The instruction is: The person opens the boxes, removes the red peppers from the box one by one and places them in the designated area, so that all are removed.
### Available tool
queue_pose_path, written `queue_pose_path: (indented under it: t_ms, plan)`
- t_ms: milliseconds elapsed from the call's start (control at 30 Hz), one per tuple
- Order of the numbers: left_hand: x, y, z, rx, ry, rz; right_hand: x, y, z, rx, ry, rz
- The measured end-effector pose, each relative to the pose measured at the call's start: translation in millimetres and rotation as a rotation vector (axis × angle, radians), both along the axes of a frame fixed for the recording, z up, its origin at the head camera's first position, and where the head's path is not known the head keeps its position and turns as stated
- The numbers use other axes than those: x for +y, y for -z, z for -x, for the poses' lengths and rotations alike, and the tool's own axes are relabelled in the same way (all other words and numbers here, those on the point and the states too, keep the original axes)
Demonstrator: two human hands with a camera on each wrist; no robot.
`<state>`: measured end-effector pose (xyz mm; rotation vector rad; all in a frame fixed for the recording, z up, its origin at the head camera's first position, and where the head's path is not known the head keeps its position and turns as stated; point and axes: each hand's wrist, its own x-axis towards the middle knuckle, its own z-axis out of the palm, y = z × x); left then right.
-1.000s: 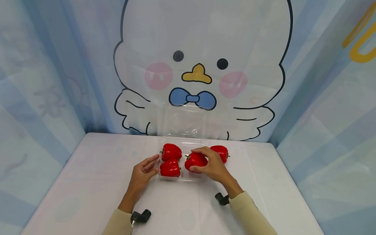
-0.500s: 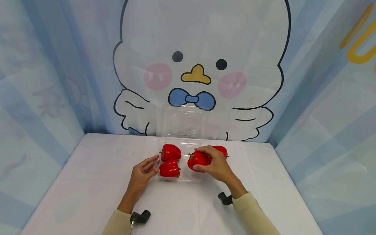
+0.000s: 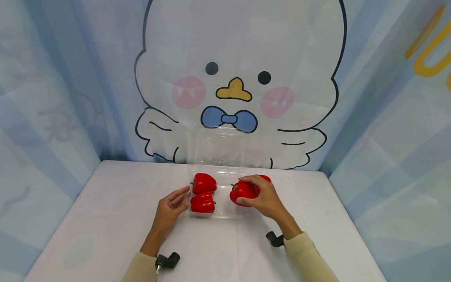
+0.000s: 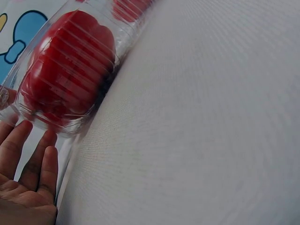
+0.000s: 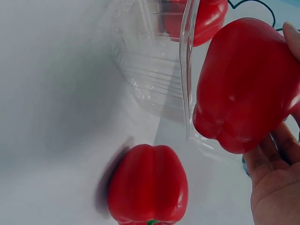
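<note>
A clear plastic clamshell box (image 3: pixel 225 214) lies on the table with its lid (image 3: pixel 220 145) raised at the back. Two red bell peppers, a rear one (image 3: pixel 204 183) and a front one (image 3: pixel 202 202), sit in its left half. My left hand (image 3: pixel 169 209) rests its fairly straight fingers against the box's left wall; in the left wrist view the fingertips (image 4: pixel 49 136) meet the plastic. My right hand (image 3: pixel 263 197) grips another red bell pepper (image 5: pixel 248 84) between thumb and fingers. In the right wrist view that pepper hangs beside the box rim, raised above the table.
One more red bell pepper (image 5: pixel 149 185) lies on the table to the right of the box, mostly hidden behind my right hand in the head view. The white table (image 3: pixel 116 235) backs onto a curtain (image 3: pixel 299 47) with a cartoon bird.
My right hand has moved right with the gripped pepper, away from the two in the box and toward the box's right edge. The left hand stays at the left wall.
</note>
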<state>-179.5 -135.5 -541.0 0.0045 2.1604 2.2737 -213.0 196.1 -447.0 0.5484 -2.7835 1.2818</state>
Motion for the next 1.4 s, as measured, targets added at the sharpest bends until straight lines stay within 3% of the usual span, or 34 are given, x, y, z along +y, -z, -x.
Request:
queue_pose_path:
  t_ms: [667, 1400]
  plan:
    - [-3.9, 2.3, -0.3, -0.003, 0.015, -0.002, 27.5, 2.3, -7.0, 0.004, 0.069, 0.007]
    - [-1.9, 0.9, -0.1, -0.004, 0.021, -0.012, 68.5, 25.3, -17.8, -0.025, 0.171, -0.042]
